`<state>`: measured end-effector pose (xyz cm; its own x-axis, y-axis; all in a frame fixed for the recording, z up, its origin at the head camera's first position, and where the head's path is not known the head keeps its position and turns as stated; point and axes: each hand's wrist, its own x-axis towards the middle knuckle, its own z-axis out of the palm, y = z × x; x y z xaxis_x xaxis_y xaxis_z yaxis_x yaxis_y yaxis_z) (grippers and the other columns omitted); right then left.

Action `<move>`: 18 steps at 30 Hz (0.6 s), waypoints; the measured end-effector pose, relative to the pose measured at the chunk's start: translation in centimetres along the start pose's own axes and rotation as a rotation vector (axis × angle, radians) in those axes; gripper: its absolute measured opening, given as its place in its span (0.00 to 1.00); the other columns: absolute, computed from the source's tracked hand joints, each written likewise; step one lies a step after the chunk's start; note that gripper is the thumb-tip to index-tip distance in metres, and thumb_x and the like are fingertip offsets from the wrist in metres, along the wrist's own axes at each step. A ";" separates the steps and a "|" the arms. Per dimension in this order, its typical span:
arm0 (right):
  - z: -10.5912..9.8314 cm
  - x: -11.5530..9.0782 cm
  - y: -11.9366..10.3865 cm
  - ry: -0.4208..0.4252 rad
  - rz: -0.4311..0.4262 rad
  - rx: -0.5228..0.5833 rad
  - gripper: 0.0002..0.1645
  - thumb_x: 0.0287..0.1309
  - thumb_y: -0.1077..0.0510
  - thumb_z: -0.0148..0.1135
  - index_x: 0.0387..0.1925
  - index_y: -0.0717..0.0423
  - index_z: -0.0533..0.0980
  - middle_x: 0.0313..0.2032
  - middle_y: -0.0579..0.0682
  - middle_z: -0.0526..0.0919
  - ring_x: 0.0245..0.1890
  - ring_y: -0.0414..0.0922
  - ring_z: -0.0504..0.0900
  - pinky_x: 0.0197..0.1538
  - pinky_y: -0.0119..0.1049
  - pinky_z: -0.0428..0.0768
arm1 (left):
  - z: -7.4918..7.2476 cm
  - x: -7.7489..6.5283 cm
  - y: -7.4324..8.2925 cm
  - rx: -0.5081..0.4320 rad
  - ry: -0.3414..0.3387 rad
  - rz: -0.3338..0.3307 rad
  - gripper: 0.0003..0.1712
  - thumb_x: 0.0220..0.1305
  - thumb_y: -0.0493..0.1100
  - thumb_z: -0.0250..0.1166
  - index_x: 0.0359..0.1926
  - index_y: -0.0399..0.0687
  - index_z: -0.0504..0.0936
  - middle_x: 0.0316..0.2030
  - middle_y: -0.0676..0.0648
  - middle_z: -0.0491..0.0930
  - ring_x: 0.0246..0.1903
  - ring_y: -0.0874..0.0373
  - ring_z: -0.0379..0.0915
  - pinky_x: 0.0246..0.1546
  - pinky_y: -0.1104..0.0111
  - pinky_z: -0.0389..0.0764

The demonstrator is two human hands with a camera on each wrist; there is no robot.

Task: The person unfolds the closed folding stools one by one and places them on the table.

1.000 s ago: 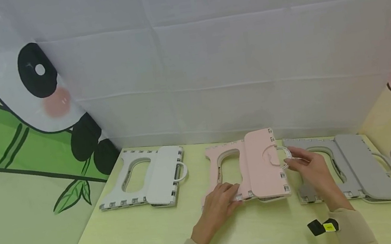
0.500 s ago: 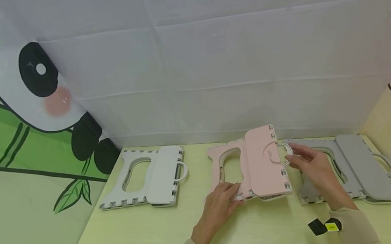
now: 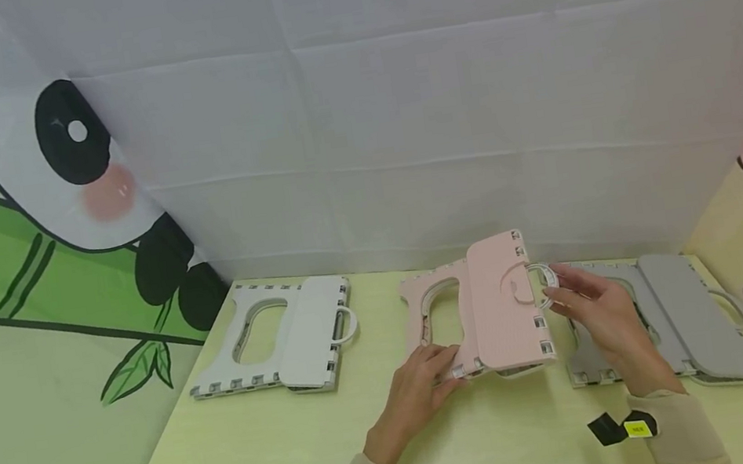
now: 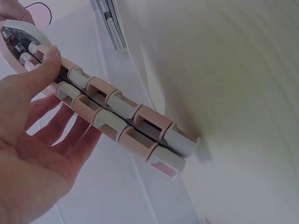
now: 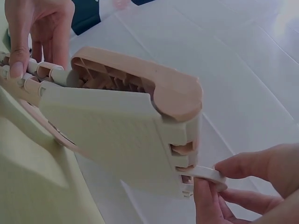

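A folded pink step stool [image 3: 501, 301] is tilted over the middle of the table, its handle end raised. My left hand [image 3: 411, 389] grips its near edge, thumb on top, and in the left wrist view the fingers [image 4: 77, 135] wrap beneath the pink-and-white hinged side [image 4: 124, 109]. The leg end is low, close to the tabletop. My right hand [image 3: 605, 318] pinches the white loop handle [image 5: 208, 173] between thumb and fingers. In the right wrist view, the stool's white underside [image 5: 107, 126] shows.
A folded white stool [image 3: 310, 332] lies on the left of the pale yellow table [image 3: 246, 456]. On the right lies a folded grey stool [image 3: 698, 321], partly behind my right hand. A white cloth backdrop [image 3: 396, 102] stands along the back edge.
The pink stool's handle end has risen and shifted slightly right with my right hand. My left hand keeps its grip on the near edge.
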<state>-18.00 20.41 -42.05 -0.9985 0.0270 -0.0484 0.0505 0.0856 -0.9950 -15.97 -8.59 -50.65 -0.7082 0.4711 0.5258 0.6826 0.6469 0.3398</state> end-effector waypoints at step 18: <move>0.3 0.2 -1.7 -0.008 -0.006 0.152 0.39 0.55 0.53 0.68 0.65 0.59 0.65 0.56 0.50 0.68 0.50 0.37 0.74 0.49 0.31 0.78 | -0.1 0.1 0.2 -0.079 0.034 -0.010 0.29 0.50 0.51 0.72 0.54 0.47 0.80 0.43 0.53 0.79 0.37 0.64 0.73 0.33 0.79 0.75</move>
<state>-18.24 19.98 -40.42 -0.9989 0.0194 -0.0427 0.0413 -0.0664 -0.9969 -15.91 -8.45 -50.44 -0.7091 0.4433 0.5484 0.6889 0.6016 0.4044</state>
